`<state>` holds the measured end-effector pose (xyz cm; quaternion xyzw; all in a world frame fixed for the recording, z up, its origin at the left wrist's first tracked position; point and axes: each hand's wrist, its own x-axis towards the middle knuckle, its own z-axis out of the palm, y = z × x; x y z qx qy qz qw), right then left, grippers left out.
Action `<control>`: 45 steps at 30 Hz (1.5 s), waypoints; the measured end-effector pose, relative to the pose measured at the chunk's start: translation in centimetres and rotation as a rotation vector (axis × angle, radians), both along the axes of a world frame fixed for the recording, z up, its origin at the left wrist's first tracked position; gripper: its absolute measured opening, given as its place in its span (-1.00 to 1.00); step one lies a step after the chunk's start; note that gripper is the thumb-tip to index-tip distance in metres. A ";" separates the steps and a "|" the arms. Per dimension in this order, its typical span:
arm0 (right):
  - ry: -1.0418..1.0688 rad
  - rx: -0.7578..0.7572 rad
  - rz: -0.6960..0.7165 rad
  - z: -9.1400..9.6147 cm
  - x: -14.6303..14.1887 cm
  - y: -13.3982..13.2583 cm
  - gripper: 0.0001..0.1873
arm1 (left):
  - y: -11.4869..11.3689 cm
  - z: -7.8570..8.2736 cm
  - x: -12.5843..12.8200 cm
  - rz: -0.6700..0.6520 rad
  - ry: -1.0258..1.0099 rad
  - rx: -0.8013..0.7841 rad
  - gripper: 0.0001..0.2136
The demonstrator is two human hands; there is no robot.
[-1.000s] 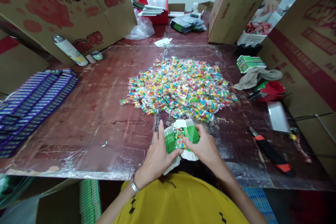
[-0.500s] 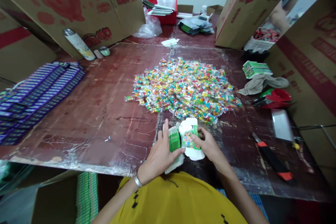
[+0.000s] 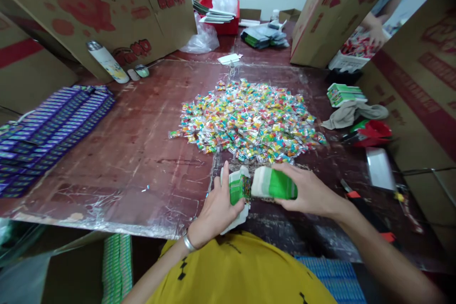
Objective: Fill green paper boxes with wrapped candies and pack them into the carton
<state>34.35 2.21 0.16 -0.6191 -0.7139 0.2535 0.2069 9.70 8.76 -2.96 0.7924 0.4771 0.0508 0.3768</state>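
My left hand is closed round a stack of flattened green-and-white cartons near the table's front edge, thumb on the near side and index finger pointing up. Just right of it, my right hand grips a second stack of flat green-and-white cartons, turned so that its white flaps face the left stack. The two stacks are close together with a narrow gap. Beyond both hands lies a wide heap of small clear-wrapped colourful candies.
Purple cartons stand in rows at the left, near a bottle. At the right are a green-and-white carton stack, a grey cloth, a red tape dispenser and a utility knife. Another person's hand reaches into a white basket.
My right hand has moved right and turned over, so its carton stack now lies sideways instead of upright. The left hand stays in place. The other person's hand has moved over the basket.
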 end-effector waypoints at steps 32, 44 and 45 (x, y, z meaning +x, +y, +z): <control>-0.242 0.159 0.699 -2.0 -1.5 0.4 -0.31 | 1.7 0.7 -1.0 -0.121 -0.032 -0.086 -0.05; 0.027 0.122 0.265 -4.2 2.5 -1.5 -0.03 | 5.4 2.3 0.2 -0.303 -0.023 -0.204 -0.23; 0.133 0.110 0.205 -4.4 2.7 -1.4 -0.04 | 5.5 2.3 0.2 -0.301 -0.015 -0.214 -0.25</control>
